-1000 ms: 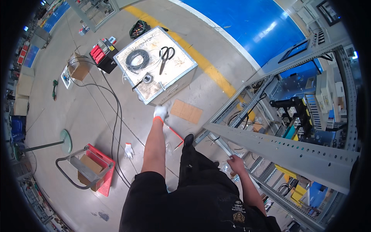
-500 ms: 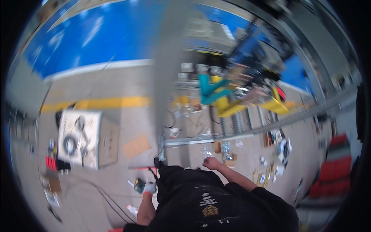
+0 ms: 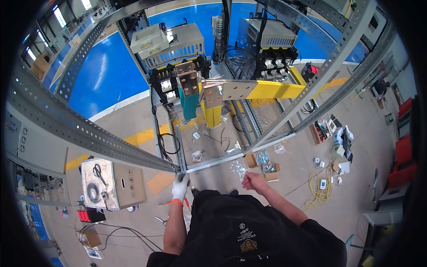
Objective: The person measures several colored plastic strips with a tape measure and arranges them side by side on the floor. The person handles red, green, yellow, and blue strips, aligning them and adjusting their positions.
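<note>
The steel frame's front rail (image 3: pixel 218 162) is the thing to measure from; it runs low, just ahead of the worker's feet. At its left end is the gloved left hand (image 3: pixel 180 188), fingers bent in by the foot of the post; I can't tell whether they grip anything. The bare right hand (image 3: pixel 253 181), on the near side of the rail, has its fingers curled narrow, and I can't see whether something is inside them. Next to that hand, also on the near side, sit an open carton (image 3: pixel 272 177) of small metal parts and a pile of bolts (image 3: pixel 262 158), with loose washers (image 3: pixel 238 168) strewn on the floor. Beyond the rail I see a teal busbar (image 3: pixel 189 107) and a yellow busbar (image 3: pixel 275 90) with bare copper. Left of the rail stands a crate (image 3: pixel 130 189), scissors (image 3: pixel 98 171) on top, and between them lies a cardboard sheet (image 3: pixel 161 182).
</note>
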A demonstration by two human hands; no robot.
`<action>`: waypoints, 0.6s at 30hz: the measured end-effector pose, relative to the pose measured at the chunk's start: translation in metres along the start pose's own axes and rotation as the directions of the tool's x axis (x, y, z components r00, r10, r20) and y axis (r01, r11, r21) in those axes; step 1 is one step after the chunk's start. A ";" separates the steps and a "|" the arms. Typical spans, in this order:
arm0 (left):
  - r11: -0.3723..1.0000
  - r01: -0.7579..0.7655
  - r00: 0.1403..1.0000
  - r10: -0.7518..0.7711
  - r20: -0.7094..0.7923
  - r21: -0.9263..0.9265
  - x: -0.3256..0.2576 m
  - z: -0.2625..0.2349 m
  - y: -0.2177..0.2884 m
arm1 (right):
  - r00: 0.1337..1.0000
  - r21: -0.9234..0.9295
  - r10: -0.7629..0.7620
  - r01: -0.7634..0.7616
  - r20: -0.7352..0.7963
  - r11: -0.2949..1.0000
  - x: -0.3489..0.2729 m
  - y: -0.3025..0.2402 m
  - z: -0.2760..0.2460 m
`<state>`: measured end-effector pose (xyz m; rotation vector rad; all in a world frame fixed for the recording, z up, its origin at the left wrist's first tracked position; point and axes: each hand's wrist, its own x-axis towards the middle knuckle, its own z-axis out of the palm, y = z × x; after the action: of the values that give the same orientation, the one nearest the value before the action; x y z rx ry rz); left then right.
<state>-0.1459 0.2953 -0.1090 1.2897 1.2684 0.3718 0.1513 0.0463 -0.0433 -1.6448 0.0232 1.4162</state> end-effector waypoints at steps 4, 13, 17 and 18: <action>0.881 -0.464 0.885 0.458 -0.083 -0.093 0.013 0.034 0.147 | 0.975 0.214 -0.204 0.181 0.090 0.960 0.008 -0.081 0.014; 0.543 -0.816 0.557 0.830 -0.019 -0.200 0.043 0.075 0.372 | 0.831 0.436 -0.548 0.461 0.093 0.773 -0.037 -0.255 0.123; 0.604 -0.748 0.579 0.797 0.173 -0.275 0.055 0.092 0.396 | 0.818 0.439 -0.573 0.493 0.060 0.751 -0.040 -0.289 0.134; 0.627 -0.731 0.596 0.779 0.196 -0.272 0.057 0.094 0.398 | 0.825 0.427 -0.564 0.496 0.039 0.756 -0.040 -0.296 0.135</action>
<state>0.1184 0.4244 0.1800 1.6319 0.3437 0.8375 0.1975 0.2784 0.1840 -1.0664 -0.2254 1.0094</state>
